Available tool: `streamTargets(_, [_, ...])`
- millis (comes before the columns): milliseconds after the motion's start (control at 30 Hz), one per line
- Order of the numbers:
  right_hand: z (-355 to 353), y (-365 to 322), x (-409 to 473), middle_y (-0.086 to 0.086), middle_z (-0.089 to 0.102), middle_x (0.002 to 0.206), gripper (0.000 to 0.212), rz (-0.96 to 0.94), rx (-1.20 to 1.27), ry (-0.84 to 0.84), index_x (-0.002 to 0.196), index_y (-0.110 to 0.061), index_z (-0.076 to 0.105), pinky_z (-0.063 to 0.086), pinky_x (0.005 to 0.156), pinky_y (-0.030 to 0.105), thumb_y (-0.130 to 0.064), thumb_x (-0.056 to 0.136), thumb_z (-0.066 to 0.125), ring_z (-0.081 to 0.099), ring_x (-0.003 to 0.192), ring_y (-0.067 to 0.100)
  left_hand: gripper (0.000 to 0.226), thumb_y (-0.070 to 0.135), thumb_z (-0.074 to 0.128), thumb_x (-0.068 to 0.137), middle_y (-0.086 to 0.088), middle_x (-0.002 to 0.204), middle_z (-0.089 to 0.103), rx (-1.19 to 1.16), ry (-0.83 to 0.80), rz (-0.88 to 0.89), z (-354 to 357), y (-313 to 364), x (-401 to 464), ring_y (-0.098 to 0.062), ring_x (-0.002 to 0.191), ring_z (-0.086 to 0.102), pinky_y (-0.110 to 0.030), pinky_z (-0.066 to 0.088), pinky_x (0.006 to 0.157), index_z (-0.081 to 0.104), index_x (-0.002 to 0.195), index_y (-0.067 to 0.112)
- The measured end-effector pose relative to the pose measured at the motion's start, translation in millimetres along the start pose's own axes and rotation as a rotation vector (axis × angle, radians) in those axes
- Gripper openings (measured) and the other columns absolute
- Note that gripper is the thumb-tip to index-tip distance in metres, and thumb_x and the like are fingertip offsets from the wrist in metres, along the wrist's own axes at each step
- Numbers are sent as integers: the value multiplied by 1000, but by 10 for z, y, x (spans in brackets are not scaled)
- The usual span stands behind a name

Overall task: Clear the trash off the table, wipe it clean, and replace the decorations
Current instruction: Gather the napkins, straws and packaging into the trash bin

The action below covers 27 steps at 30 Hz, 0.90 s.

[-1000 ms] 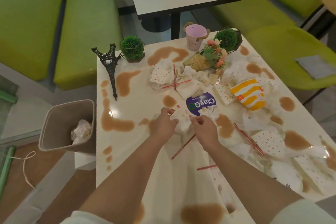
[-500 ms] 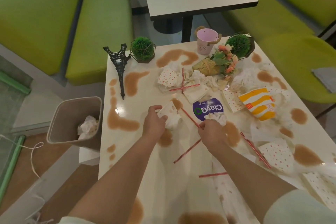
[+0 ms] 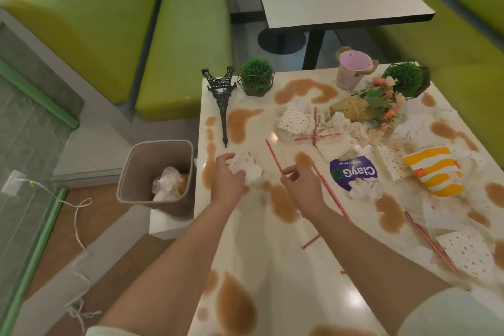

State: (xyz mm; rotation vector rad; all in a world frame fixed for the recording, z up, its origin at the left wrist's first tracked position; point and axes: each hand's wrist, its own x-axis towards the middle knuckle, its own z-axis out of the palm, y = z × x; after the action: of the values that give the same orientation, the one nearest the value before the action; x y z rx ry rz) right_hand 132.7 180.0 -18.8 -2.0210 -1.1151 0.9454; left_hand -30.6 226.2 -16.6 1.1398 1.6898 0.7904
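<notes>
Here, head view: since half a second ago the left hand [image 3: 227,177] has carried its crumpled napkin [image 3: 246,169] from mid-table toward the table's [image 3: 272,267] left edge, nearer the waste bin [image 3: 136,172] that stands on the floor just beside it, and the right hand [image 3: 300,185] has lifted a red straw [image 3: 274,157] clear of the surface. This suggests that trash clearing is in an early stage: brown spills, dotted wrappers, a striped fry box [image 3: 433,169] and a purple ClayGo card [image 3: 354,173] remain, and wiping cannot yet begin. Left hand: fingers curled around the napkin, forearm angled toward the bin. Right hand: thumb and fingers pinching the straw's lower end, straw slanting up and left. Decorations, including the tower model [image 3: 221,101] and pink bucket [image 3: 351,69], stand along the far edge.
</notes>
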Motion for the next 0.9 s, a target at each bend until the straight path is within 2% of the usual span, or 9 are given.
streamTargets(67, [208, -202, -42, -8, 56, 77, 12, -35, 30, -40, 101, -20, 62, 35, 50, 9, -14, 91, 63, 52, 66, 2, 47, 7, 57, 89, 6, 113, 51, -19, 32, 1, -241, -61, 63, -15, 94, 58, -29, 58, 66, 44, 130, 27])
streamTargets(167, [548, -426, -90, -6, 56, 79, 12, -3, 63, -98, 100, -21, 62, 36, 45, 11, -14, 89, 63, 51, 64, 4, 44, 6, 58, 86, 10, 103, 52, -79, 94, -41, -594, -191, 188, -15, 93, 59, -45, 58, 79, 43, 122, 26])
streamTargets(300, [1020, -657, -138, -1, 62, 85, 9, 20, 46, -159, 97, -19, 64, 39, 48, 15, -16, 89, 64, 56, 68, 9, 35, 3, 55, 86, 4, 99, 55, -110, 201, -120, -1057, -344, 369, -14, 85, 58, -45, 58, 73, 43, 111, 24])
streamTargets(400, [1371, -830, -161, 2, 67, 89, 5, 7, 4, -176, 94, -19, 64, 43, 61, 23, -18, 89, 65, 61, 79, 17, 33, 4, 54, 89, 8, 94, 51, -69, 245, -155, -1400, -472, 531, -11, 81, 54, -35, 55, 63, 42, 112, 24])
streamTargets(500, [1623, -975, -166, 0, 64, 88, 4, 0, -24, -206, 94, -21, 62, 43, 61, 24, -21, 90, 64, 61, 81, 17, 35, 5, 54, 89, 0, 107, 56, -70, 229, -183, -1630, -589, 690, -19, 90, 58, -42, 56, 81, 45, 120, 20])
streamTargets(600, [1842, -1118, -149, -3, 59, 80, 10, -16, -26, -234, 101, -19, 64, 41, 57, 20, -19, 91, 64, 56, 71, 9, 48, 19, 56, 94, -3, 123, 58, 77, 136, -221, -1804, -696, 837, -22, 105, 57, -28, 43, 86, 43, 140, 14])
streamTargets(733, [2093, -1304, -96, -11, 54, 76, 14, -47, -86, -245, 105, -17, 66, 41, 60, 20, -18, 90, 66, 54, 72, 7, 41, 27, 55, 93, -4, 125, 61, 213, 104, -213, -1962, -822, 963, -23, 108, 58, -29, 45, 89, 55, 132, 15])
streamTargets(800, [2188, -1386, -76, -9, 61, 85, 15, -55, -131, -245, 106, -18, 67, 39, 59, 18, -19, 92, 64, 55, 75, 7, 32, 29, 55, 94, -2, 122, 63, 228, 109, -183, -2002, -850, 1006, -22, 108, 60, -34, 48, 93, 60, 123, 17])
streamTargets(900, [2286, -1442, -49, 2, 69, 109, 23, -56, -195, -246, 115, -15, 69, 47, 75, 24, -15, 93, 60, 63, 95, 18, 28, 31, 52, 96, 3, 121, 63, 258, 119, -132, -2013, -810, 1014, -18, 108, 59, -31, 46, 89, 61, 121, 22])
